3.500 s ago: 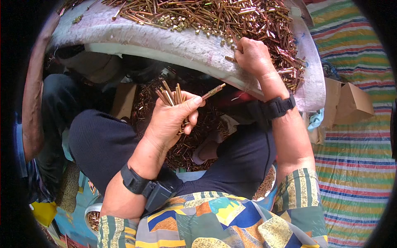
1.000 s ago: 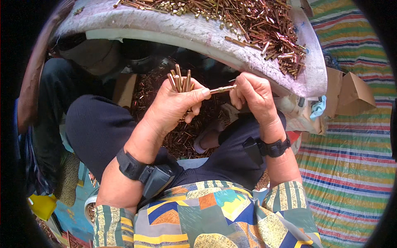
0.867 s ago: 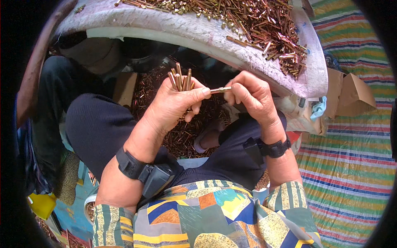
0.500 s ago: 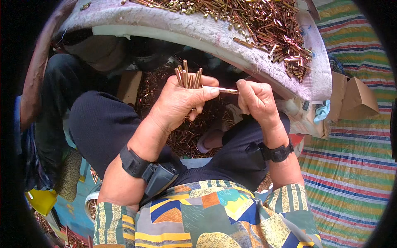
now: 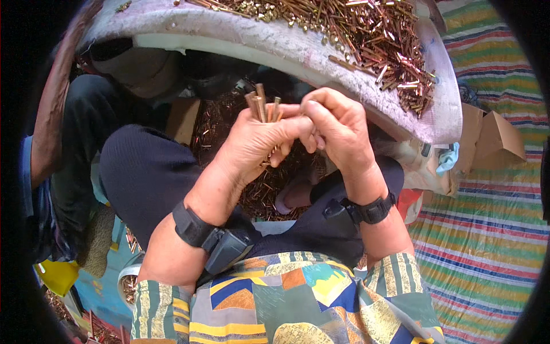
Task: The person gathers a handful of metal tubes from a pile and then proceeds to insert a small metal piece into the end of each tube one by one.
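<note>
Several thin copper-coloured metal rods [image 5: 261, 107] stand up out of my left hand [image 5: 246, 143], whose fingers are closed round them. Their lower ends show a little under the fingers. My right hand [image 5: 346, 135] is closed in a pinch and meets the left thumb and forefinger. Whatever lies between the two sets of fingertips is hidden. Both hands are in the air above my lap, in front of the cloth-covered table edge [image 5: 229, 34].
Heaped on the table are more copper-coloured rods [image 5: 378, 51] and small gold-coloured pieces [image 5: 286, 20]. More rods [image 5: 266, 192] lie below, between my legs. At right are a cardboard box [image 5: 498, 140], a light-blue cloth [image 5: 447, 158] and a striped floor sheet [image 5: 487, 212]. Another person's arm [image 5: 48, 132] is at left.
My right hand has moved left and up, to my left fingertips. The thin rod that stretched between both hands is now out of sight. My left hand still grips the bundle.
</note>
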Demonstrator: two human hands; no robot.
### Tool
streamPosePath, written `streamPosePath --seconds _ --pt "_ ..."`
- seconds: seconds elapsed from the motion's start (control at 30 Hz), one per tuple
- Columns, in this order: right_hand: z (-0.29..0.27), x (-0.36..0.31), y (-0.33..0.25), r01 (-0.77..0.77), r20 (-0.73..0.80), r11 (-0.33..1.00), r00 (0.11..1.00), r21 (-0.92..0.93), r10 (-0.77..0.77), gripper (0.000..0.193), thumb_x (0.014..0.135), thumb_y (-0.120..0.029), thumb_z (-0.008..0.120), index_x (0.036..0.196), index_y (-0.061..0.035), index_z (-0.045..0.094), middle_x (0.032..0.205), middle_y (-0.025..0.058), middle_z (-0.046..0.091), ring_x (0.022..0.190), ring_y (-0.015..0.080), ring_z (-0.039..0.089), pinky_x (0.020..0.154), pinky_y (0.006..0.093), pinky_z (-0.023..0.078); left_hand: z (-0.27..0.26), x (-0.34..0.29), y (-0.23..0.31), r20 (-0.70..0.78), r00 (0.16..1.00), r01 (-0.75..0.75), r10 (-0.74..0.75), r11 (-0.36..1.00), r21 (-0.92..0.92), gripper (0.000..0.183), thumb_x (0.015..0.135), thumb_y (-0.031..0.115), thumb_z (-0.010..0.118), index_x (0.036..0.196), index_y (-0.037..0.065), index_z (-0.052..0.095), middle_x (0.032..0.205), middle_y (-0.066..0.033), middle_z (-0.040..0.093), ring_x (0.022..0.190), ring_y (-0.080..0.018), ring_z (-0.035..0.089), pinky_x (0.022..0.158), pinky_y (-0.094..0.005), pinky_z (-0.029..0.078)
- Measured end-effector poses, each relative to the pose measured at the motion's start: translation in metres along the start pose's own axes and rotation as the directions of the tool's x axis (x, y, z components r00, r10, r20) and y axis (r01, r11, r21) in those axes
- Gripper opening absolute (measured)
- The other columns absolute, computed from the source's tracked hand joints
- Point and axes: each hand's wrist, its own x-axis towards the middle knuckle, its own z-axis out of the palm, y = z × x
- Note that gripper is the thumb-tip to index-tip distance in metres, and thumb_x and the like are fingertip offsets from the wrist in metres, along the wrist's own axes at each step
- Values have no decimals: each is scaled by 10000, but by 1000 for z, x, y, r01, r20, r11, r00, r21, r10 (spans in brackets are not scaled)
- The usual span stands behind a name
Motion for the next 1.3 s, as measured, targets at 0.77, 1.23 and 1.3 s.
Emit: streamPosePath --seconds 0.77,1.23,1.3 --pt "-60 66 -18 225 37 278 834 -934 -551 71 771 -76 556 798 -12 568 806 133 615 666 254 619 614 327 502 -17 -5 -17 -171 981 27 -97 929 -370 186 832 186 600 762 14 586 548 -15 522 372 -72 448 315 -172 336" --pt "-53 6 -11 193 -180 980 967 56 -180 136 827 -62 574 922 14 514 766 132 631 595 165 625 505 214 500 -7 -5 -16 -151 988 -2 -28 981 -196 208 838 198 586 753 7 586 515 -11 502 359 -65 423 306 -163 326" --pt "-56 5 -9 172 -181 982 971 74 -157 123 830 -85 579 893 4 522 724 121 625 556 156 613 466 203 476 -7 -5 -15 -137 991 -20 -6 982 -185 205 833 197 592 754 8 588 516 -11 502 360 -65 425 305 -164 327"
